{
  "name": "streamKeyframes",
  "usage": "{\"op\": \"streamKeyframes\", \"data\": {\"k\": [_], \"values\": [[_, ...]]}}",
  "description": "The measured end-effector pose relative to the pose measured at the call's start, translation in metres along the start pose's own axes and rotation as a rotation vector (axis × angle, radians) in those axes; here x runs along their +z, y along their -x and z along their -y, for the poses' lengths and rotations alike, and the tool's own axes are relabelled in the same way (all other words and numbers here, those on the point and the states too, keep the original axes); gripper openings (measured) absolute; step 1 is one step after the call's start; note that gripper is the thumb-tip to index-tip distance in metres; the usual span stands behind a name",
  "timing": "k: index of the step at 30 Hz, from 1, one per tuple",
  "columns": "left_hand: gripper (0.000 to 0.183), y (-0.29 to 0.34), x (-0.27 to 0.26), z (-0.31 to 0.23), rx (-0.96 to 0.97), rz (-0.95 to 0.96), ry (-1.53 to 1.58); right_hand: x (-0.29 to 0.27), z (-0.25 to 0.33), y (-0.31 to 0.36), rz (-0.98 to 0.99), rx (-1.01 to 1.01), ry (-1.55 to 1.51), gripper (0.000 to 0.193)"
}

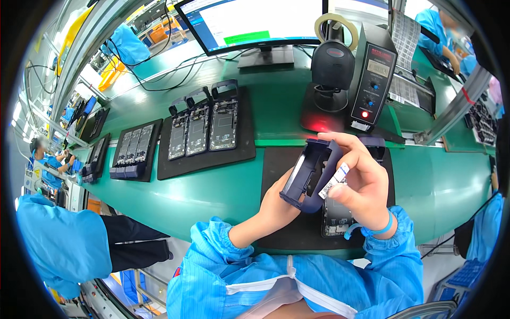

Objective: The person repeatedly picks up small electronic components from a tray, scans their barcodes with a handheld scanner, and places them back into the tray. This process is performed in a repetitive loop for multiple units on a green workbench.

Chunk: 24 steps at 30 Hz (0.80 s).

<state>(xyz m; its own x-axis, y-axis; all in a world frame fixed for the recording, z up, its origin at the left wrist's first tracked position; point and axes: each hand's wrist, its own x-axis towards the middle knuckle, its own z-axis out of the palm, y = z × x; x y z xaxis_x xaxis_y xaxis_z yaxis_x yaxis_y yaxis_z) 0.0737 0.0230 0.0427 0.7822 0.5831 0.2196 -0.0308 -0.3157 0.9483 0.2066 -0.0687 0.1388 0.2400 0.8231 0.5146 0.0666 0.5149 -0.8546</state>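
Above a black mat, my left hand [280, 204] is closed round the lower left side of a dark blue plastic housing [308, 175], a hollow frame held tilted. My right hand [366, 183] reaches over its right side, with a fingertip touching the top edge. Between that hand's thumb and fingers is a small white barcode label [333, 182], lying along the housing's side; whether it is stuck there I cannot tell. Beneath my hands an opened device with bare circuitry [336, 222] lies on the mat [276, 165], partly hidden by the right hand.
Black trays of opened devices [207, 127] line the green bench [212, 194] on the left. Beyond my hands stand a scanner on a stand [332, 66], a control box with a lit red light [374, 74] and a monitor [255, 24]. Other people in blue work at both sides.
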Motion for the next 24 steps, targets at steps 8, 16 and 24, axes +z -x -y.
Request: {"op": "streamKeyframes", "data": {"k": [8,16,24], "values": [[0.051,0.002,0.002,0.01,0.002,-0.024,-0.044,-0.002,-0.001,-0.001,-0.071,0.148,-0.247,0.039],[0.056,0.024,-0.019,0.002,-0.177,-0.128,0.376,-0.097,-0.035,-0.015,-0.699,0.092,0.154,0.014],[0.087,0.039,-0.019,0.023,-0.39,-0.072,0.202,-0.198,-0.069,-0.002,-1.022,0.137,0.574,0.029]]}}
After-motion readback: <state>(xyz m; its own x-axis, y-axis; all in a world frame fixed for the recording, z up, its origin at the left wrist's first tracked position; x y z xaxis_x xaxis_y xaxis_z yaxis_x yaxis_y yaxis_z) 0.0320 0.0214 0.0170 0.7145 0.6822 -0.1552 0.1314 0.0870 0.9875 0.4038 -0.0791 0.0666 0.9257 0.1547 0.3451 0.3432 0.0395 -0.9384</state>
